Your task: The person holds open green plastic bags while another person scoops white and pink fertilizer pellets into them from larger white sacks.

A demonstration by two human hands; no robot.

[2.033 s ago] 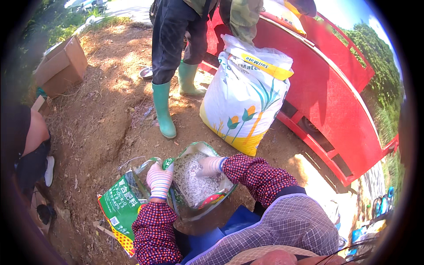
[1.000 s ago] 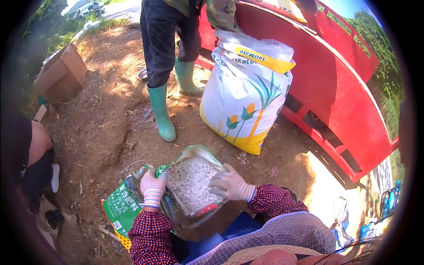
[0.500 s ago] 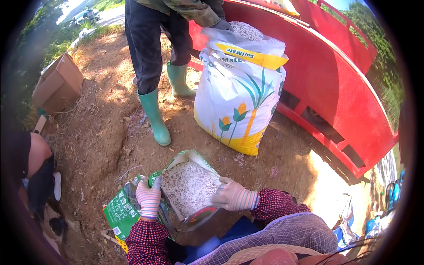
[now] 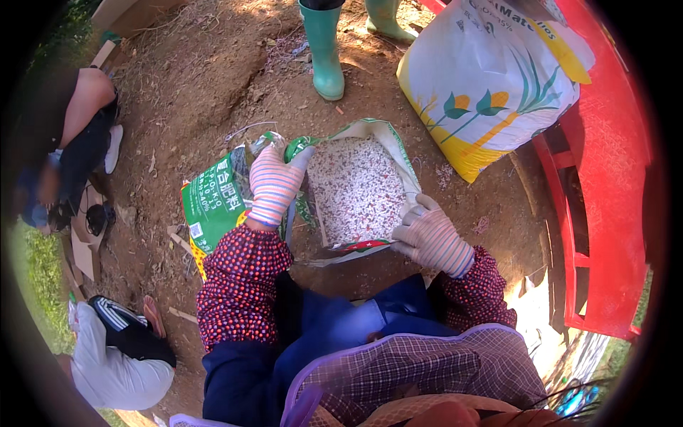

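Bag (image 4: 359, 188) mouth spread wide: my left hand (image 4: 274, 183) pinches the far rim, right hand (image 4: 430, 238) clamps the near corner. I'd hold both level so granules (image 4: 356, 186) stay in.

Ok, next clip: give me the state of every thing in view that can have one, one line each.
open bag: mouth held open, holding white and reddish granules
left hand: gloved, gripping the bag's left edge
right hand: gloved, gripping the bag's right edge
green bag: crumpled on the soil
large white sack: upright, bulging full

Striped knit gloves, red dotted sleeves, blue trousers, checked purple-edged apron.
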